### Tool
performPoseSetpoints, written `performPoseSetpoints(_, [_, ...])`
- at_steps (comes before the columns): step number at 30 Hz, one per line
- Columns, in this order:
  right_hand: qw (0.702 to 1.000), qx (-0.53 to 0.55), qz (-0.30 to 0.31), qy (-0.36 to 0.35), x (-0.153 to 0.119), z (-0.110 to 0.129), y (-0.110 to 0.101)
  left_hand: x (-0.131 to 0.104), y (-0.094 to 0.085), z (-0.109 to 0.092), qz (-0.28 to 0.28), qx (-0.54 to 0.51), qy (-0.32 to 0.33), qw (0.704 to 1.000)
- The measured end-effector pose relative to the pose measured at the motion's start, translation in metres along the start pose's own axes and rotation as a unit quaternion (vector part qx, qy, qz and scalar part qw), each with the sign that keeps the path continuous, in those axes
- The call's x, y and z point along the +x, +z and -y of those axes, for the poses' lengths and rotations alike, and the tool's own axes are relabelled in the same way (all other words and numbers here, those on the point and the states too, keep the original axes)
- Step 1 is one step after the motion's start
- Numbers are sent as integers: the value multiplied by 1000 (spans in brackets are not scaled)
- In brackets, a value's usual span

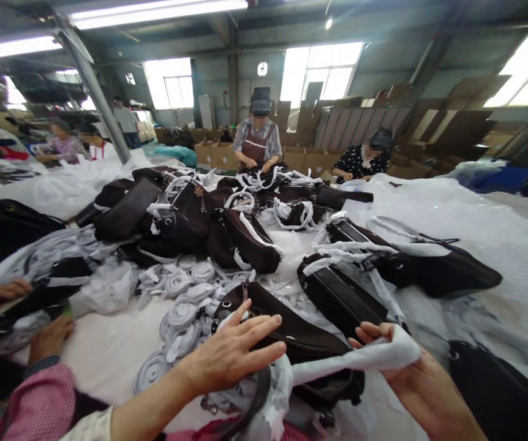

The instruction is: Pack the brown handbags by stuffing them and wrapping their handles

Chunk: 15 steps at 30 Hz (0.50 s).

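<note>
A dark brown handbag lies right in front of me, with a strap wrapped in white tissue paper running across its near side. My right hand grips the wrapped strap at its right end, fingers curled round it. Over the bag's left part my left hand is held with its fingers spread, nothing visible in its grasp. Below that hand hangs a bare dark handle, partly covered by white paper. Whether the left palm touches the bag is hidden.
Coiled wrapped straps lie in a heap left of my bag. More dark handbags are piled beyond, and others lie at right. A co-worker's hands handle a bag at left. Another person stands across the table.
</note>
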State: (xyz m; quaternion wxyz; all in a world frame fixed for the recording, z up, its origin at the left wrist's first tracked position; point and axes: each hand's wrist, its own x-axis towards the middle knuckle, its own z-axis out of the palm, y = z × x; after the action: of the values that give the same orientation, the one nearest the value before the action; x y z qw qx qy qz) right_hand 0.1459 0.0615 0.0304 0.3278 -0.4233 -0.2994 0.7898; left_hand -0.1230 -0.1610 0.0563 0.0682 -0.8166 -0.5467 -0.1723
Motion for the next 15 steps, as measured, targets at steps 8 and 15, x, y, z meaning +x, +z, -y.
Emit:
performPoseSetpoints(8, [1000, 16, 4, 5, 13, -3, -1, 13, -32, -35, 112, -96, 120, 982])
performPoseSetpoints(15, [1000, 0, 23, 6, 16, -10, -3, 36, -33, 13, 132, -412, -109, 895])
